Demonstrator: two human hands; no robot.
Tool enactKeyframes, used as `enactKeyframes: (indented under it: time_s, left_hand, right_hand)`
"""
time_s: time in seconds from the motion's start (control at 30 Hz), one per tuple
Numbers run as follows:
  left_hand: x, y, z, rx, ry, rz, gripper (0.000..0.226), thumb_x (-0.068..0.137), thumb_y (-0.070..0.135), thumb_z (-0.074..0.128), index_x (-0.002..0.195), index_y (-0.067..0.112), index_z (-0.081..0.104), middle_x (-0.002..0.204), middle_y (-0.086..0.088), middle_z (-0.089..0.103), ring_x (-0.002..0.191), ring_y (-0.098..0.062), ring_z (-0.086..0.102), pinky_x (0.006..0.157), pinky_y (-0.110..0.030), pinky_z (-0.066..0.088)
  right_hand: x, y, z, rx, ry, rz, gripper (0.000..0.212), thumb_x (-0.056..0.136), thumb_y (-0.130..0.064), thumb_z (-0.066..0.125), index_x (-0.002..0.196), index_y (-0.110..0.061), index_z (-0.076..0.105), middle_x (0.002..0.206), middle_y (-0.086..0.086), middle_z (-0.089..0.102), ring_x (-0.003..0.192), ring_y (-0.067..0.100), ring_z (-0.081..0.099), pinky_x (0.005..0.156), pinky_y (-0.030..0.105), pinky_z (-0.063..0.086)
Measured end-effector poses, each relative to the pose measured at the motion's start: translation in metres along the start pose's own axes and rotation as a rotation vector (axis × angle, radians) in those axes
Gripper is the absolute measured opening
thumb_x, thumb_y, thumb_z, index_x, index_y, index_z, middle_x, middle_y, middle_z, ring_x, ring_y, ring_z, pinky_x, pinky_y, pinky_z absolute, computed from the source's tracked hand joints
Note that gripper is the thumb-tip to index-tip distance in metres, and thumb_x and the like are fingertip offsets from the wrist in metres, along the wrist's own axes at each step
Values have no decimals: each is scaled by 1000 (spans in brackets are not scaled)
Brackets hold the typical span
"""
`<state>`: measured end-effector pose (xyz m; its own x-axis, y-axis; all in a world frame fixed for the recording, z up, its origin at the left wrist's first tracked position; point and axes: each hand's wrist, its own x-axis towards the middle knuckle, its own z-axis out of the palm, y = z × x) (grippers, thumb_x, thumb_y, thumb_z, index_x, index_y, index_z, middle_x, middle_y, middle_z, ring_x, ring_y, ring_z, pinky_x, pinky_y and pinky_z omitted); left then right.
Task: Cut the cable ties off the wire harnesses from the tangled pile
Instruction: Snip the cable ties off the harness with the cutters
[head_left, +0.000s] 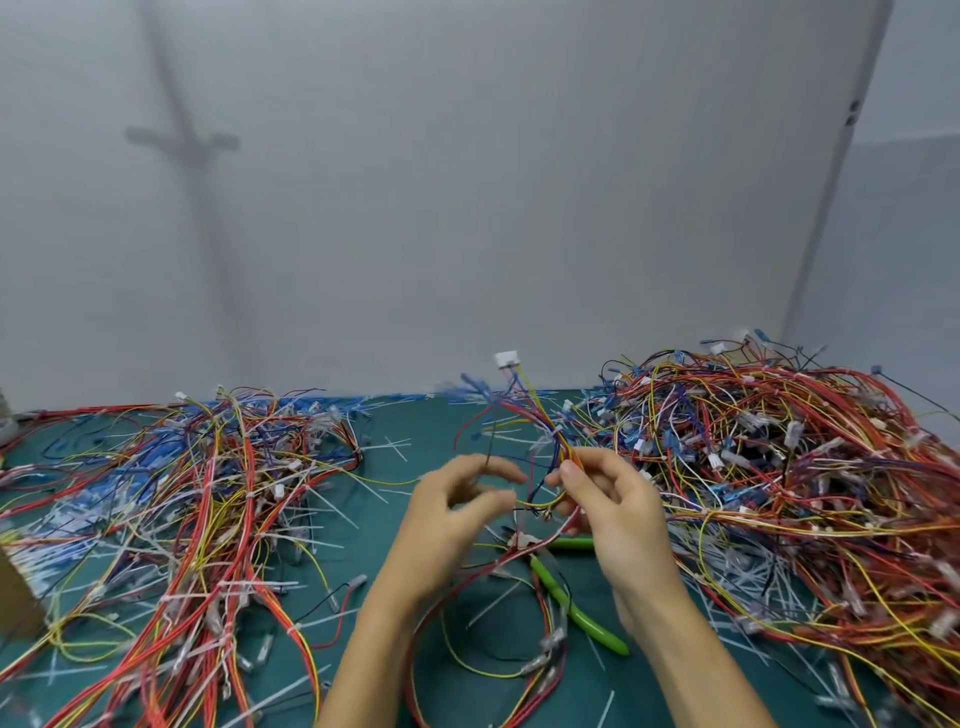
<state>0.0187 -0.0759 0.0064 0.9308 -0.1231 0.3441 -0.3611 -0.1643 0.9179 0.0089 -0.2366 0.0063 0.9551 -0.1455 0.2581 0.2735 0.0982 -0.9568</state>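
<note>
My right hand (608, 499) pinches a wire harness (524, 415) of red, yellow and blue wires that rises above the table to a white connector (506, 358). My left hand (457, 514) is just left of it, blurred, fingers loosely curved around a thin dark wire; whether it grips it I cannot tell. Green-handled cutters (571, 597) lie on the green mat (431, 436) under and between my hands. The big tangled pile (789, 467) of harnesses fills the right side.
A second spread of harnesses (197, 493) covers the left of the mat. Several cut white cable ties (332, 504) lie loose around the middle. A cardboard box corner (15, 587) sits at the left edge. A grey wall stands behind the table.
</note>
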Motion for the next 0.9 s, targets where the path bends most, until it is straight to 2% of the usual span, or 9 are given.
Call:
enactKeyframes:
  time_s: [0.07, 0.17, 0.23, 0.37, 0.5, 0.6, 0.73, 0.83, 0.9]
  left_hand:
    - [2, 4, -4, -128, 149, 11, 25, 70, 26, 60, 86, 13, 72, 90, -4, 73, 88, -21, 68, 75, -15, 48]
    - [4, 7, -7, -195, 344, 30, 22, 75, 27, 60, 86, 10, 69, 86, -1, 72, 83, -12, 65, 72, -11, 46]
    - [4, 8, -6, -221, 331, 45, 24, 78, 29, 72, 92, 10, 70, 89, -1, 74, 80, -10, 66, 72, -14, 49]
    - [5, 12, 3, -243, 281, -24, 10, 86, 20, 67, 92, 13, 73, 86, 1, 77, 68, -11, 70, 63, -17, 53]
    - [6, 11, 2, -246, 335, -92, 5, 84, 14, 73, 87, 10, 72, 82, -1, 77, 67, -14, 72, 61, -17, 54]
    - [5, 12, -3, -293, 320, -125, 8, 81, 14, 74, 89, 11, 73, 85, -4, 77, 65, -11, 69, 62, -19, 53]
    - [3, 14, -3, -341, 247, -84, 16, 85, 11, 69, 100, 16, 70, 90, -1, 77, 66, -6, 66, 62, -16, 52]
    - [3, 16, 1, -367, 234, -54, 18, 84, 5, 68, 100, 11, 72, 90, -1, 77, 69, -4, 67, 62, -15, 52]
    - [3, 18, 2, -397, 248, -48, 19, 80, 6, 71, 98, 12, 74, 91, -3, 77, 73, -8, 69, 63, -18, 53]
  right_hand:
    - [0, -1, 1, 57, -34, 37, 7, 95, -9, 58, 95, -15, 62, 78, 0, 75, 57, 7, 57, 49, 18, 45]
    - [-1, 0, 3, 41, -85, 49, 6, 95, -11, 60, 99, -15, 60, 82, 4, 76, 59, 5, 57, 55, 18, 46]
    - [-2, 1, 6, 21, -129, 41, 8, 93, -10, 62, 101, -13, 59, 82, 5, 77, 60, 2, 59, 59, 15, 46]
    - [-4, 3, 8, 16, -220, 27, 15, 88, -2, 67, 99, -10, 62, 80, 7, 77, 60, 3, 65, 57, 12, 46]
    - [-4, 8, 8, -262, -254, -94, 15, 82, -12, 76, 93, -22, 73, 84, -2, 76, 79, 14, 70, 71, 20, 52]
    - [-4, 9, 10, -294, -280, -121, 8, 92, -21, 66, 90, -23, 74, 82, -3, 75, 79, 14, 68, 74, 26, 53]
    - [-7, 4, 12, -142, -297, -40, 18, 94, -8, 60, 91, -20, 73, 82, 7, 75, 66, 8, 64, 56, 19, 47]
    - [-7, 2, 10, -71, -306, -3, 17, 91, -4, 62, 93, -16, 74, 85, 19, 73, 61, 14, 55, 47, 23, 40]
    - [-5, 1, 10, -9, -281, -10, 16, 90, 0, 62, 94, -11, 74, 82, 14, 75, 58, 13, 56, 45, 21, 42]
